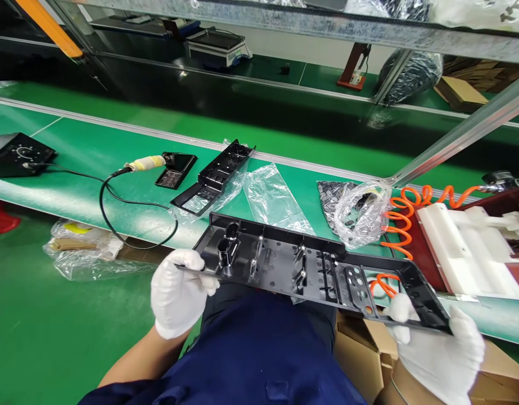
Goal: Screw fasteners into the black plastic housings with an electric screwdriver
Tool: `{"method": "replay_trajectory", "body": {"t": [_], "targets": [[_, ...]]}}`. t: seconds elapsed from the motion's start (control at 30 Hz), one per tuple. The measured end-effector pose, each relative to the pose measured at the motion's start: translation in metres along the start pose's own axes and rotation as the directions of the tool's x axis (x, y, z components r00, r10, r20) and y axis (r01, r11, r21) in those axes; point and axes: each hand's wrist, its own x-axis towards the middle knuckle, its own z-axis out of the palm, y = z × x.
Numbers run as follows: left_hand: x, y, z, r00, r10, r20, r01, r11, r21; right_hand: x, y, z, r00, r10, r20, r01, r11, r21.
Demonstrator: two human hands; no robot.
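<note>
Left hand (179, 292), in a white glove, pinches the near-left edge of a long black plastic panel (310, 267), fingers closed on its rim; right hand (440, 351), also gloved, grips the panel's right end with thumb on top and fingers curled beneath. Held between the two, the panel spans the person's lap above dark blue clothing (259, 349), ribbed inner face upward, its far edge just over the near rim of the desk. Open cardboard boxes (364, 354) stand below the right hand. Green floor lies to the left, bearing a crumpled clear bag (86, 253).

Beyond, the green desk (94, 157) carries a second, smaller black panel (217, 177) lying partly in a clear plastic sleeve, an empty clear bag (271, 197), and a bag of small dark parts (356, 211). A soldering iron (145, 164) rests in its black stand (177, 169); its cable loops leftward to a black control unit (18, 154). At right, an orange coiled hose (400, 219) runs beside a white fixture (465, 253).

Farther back, aluminium frame rails cross the view; a scale (217, 45) sits on the rear bench.
</note>
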Motion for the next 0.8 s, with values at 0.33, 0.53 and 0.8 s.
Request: {"method": "replay_trajectory", "body": {"t": [0.33, 0.53, 0.8], "targets": [[-0.006, 0.003, -0.001, 0.997, 0.041, 0.059, -0.043, 0.999, 0.031, 0.006, 0.000, 0.003, 0.999, 0.030, -0.013, -0.030, 0.999, 0.016], [-0.007, 0.003, -0.001, 0.999, 0.009, 0.031, -0.010, 1.000, 0.027, 0.012, 0.009, -0.001, 0.992, -0.032, 0.120, 0.028, 0.999, 0.036], [-0.004, -0.011, -0.002, 0.996, 0.081, -0.028, -0.080, 0.996, 0.037, 0.022, 0.029, -0.003, 0.969, -0.147, 0.200, 0.127, 0.986, 0.112]]}}
